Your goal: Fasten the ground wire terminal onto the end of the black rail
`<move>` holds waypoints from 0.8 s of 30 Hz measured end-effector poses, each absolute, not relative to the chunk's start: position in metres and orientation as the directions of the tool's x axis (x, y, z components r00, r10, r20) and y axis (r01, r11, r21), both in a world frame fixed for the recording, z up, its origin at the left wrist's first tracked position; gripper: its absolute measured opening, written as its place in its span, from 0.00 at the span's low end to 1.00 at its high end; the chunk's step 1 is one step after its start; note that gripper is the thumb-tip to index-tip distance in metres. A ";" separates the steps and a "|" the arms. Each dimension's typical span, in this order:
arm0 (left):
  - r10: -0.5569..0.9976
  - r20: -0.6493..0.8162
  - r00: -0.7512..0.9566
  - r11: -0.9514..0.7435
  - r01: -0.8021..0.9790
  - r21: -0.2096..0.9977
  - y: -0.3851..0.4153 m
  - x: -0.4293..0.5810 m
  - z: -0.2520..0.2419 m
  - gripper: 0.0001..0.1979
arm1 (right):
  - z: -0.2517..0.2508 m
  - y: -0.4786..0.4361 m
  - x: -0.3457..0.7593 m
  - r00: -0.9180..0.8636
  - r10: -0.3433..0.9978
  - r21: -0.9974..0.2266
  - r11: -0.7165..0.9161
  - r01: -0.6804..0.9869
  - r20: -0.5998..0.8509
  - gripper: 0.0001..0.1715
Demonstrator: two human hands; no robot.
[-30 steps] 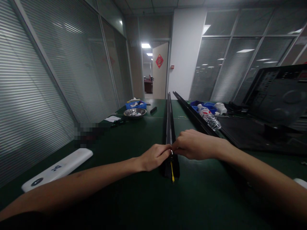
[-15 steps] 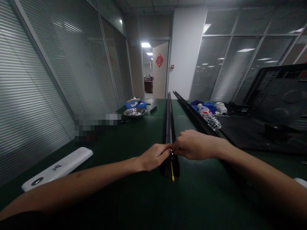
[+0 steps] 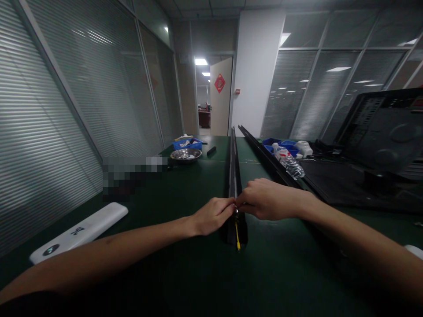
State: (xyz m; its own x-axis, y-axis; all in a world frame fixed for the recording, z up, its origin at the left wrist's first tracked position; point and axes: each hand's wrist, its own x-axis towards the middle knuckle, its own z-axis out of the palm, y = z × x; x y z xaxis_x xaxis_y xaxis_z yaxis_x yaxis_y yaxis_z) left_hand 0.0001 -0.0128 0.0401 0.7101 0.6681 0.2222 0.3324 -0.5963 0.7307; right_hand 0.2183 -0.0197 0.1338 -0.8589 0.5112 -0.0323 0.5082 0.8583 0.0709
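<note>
A long black rail (image 3: 235,171) lies lengthwise on the dark green table, its near end closest to me. Over that near end, my left hand (image 3: 213,215) and my right hand (image 3: 266,199) meet from either side. Both have thumb and fingers pinched together, almost touching each other. A small shiny bit (image 3: 236,210) shows at the fingertips, too small to name. Just below it, a yellow piece like a short cable or tab (image 3: 238,237) lies along the rail's end. Whatever is between the fingers is mostly hidden.
A second black rail (image 3: 264,154) lies to the right, with a plastic bottle (image 3: 288,160) beside it. Blue bins (image 3: 295,147) and a large black panel (image 3: 343,185) are further right. On the left are a white device (image 3: 81,231), a metal bowl (image 3: 180,159) and a blue basket (image 3: 194,145).
</note>
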 end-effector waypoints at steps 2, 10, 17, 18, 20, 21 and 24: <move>0.685 0.267 0.678 -0.613 0.340 0.713 -0.014 0.001 0.042 0.14 | 0.133 -0.019 0.218 -0.859 0.511 0.072 0.858 0.508 -0.031 0.13; 0.864 0.358 0.355 -0.461 0.266 0.847 0.002 0.002 0.033 0.08 | 0.133 -0.023 0.215 -0.844 0.536 0.093 0.842 0.531 -0.033 0.14; 0.937 0.133 0.324 -0.201 0.185 0.962 0.019 0.001 0.025 0.12 | 0.137 -0.025 0.214 -0.852 0.520 0.159 0.849 0.505 -0.070 0.14; 0.936 0.132 0.327 -0.200 0.185 0.962 0.020 0.001 0.025 0.13 | 0.138 -0.026 0.214 -0.852 0.518 0.168 0.849 0.502 -0.077 0.14; 0.932 0.135 0.337 -0.204 0.179 0.962 0.020 0.001 0.026 0.13 | 0.140 -0.029 0.212 -0.846 0.526 0.184 0.843 0.505 -0.087 0.13; 0.929 0.139 0.342 -0.209 0.176 0.962 0.020 0.001 0.026 0.12 | 0.141 -0.030 0.211 -0.843 0.530 0.190 0.840 0.508 -0.089 0.12; 0.926 0.153 0.346 -0.229 0.192 0.954 0.020 0.000 0.028 0.11 | 0.142 -0.032 0.209 -0.842 0.535 0.204 0.835 0.512 -0.076 0.12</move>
